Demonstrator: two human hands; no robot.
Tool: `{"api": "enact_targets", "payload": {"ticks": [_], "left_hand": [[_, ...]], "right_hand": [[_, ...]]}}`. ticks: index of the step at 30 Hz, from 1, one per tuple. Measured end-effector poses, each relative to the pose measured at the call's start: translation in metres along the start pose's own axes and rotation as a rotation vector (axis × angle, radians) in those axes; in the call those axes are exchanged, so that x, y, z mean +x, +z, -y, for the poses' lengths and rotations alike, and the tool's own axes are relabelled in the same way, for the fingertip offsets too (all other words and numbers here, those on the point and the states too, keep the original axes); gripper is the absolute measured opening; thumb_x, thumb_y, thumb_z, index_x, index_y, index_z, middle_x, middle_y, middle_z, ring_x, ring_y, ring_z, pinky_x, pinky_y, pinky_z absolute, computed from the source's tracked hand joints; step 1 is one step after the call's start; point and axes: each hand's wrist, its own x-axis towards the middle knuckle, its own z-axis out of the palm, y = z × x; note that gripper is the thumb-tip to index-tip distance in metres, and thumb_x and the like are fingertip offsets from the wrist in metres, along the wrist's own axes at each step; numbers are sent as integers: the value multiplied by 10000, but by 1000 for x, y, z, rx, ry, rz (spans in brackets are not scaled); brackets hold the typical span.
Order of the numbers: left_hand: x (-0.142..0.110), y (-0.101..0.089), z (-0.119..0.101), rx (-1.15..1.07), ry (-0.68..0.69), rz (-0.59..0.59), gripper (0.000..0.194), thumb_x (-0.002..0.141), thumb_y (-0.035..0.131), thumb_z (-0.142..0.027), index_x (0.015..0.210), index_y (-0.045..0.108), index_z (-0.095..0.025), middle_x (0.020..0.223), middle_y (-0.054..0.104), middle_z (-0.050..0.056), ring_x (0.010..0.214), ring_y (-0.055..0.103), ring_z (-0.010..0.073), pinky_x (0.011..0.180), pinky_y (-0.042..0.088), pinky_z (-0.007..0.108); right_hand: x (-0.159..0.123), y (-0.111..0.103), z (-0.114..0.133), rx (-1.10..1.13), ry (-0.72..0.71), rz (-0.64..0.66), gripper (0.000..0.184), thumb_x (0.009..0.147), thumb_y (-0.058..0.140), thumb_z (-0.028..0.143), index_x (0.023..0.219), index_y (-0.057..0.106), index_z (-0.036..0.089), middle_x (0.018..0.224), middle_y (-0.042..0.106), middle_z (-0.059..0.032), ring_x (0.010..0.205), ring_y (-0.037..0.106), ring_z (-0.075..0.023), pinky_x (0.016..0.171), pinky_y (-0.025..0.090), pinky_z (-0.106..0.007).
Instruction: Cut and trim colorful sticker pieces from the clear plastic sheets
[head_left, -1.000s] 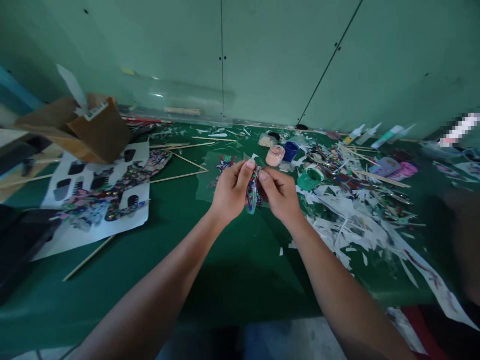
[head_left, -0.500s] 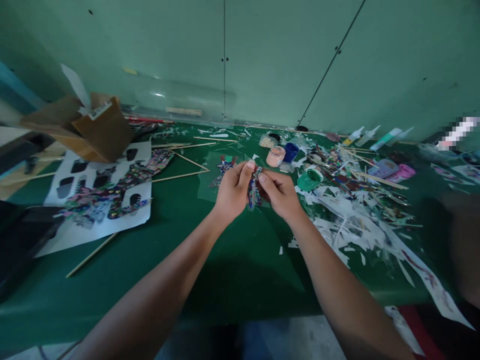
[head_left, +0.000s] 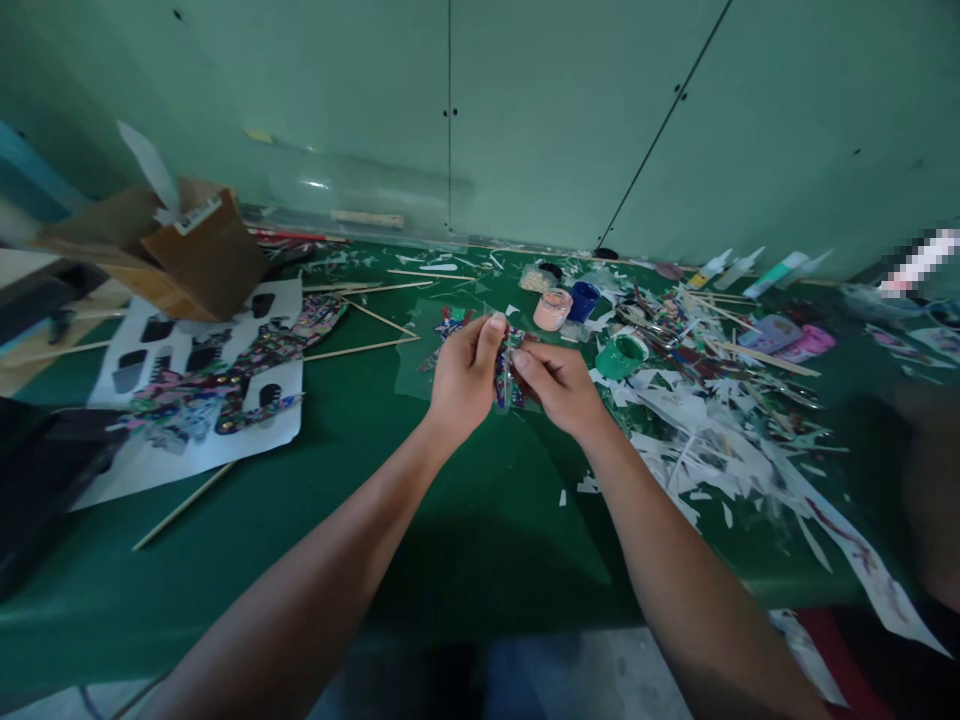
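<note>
Both hands meet over the middle of the green table. Between them is a small glittery, multicoloured piece with a clear edge, held roughly upright. My left hand pinches it from the left, thumb on top. From the right, my right hand grips it with thumb and bent fingers. The fingers hide much of the piece, so its full shape does not show. Behind my left hand lies a clear sheet bearing similar colourful bits.
Paint jars in peach, blue and green stand right of centre. Paper scraps litter the right. A cardboard box, patterned paper and thin sticks lie left. Part of another person shows at the right edge.
The thumbs have shifted slightly on the glittery piece, and more of its colourful face shows between them. Both hands stay in nearly the same place.
</note>
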Motion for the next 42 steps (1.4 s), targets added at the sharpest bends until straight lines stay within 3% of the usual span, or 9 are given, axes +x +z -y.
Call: {"api": "enact_targets", "payload": {"ticks": [5,29,35,37,42], "left_hand": [[0,-1,1,8,-54,-14,404,955,402,-414,614,361,-201,569,345,-31,532,320,112,514,239,299],[3,-1,12,63,-74,-115,438,943,432,-446,587,360,-201,524,315,-28,481,288,105,458,192,292],[14,-10,25,-179,-158,-268,456,894,489,-523,588,369,-208,518,309,-42,443,308,88,421,253,262],[16,-13,26,-226,-179,-265,458,874,511,-545,592,371,-211,502,296,-50,415,306,82,403,255,257],[9,-9,14,-178,-174,-97,437,868,496,-572,624,436,-215,470,340,-56,358,333,78,359,225,262]], "right_hand": [[0,-1,1,-38,19,19,433,953,447,422,595,349,200,551,301,58,510,299,-81,510,229,-259],[1,-6,1,-91,27,169,418,964,423,377,589,363,203,542,319,54,496,337,-86,517,237,-260],[0,0,1,-79,32,304,407,941,459,356,579,355,203,530,286,65,463,294,-77,495,216,-255],[-1,2,0,-71,28,251,414,948,443,384,585,357,206,536,290,60,474,300,-84,501,224,-257],[0,6,0,-95,22,-147,407,954,418,463,637,439,209,554,360,39,524,361,-110,529,263,-272]]}}
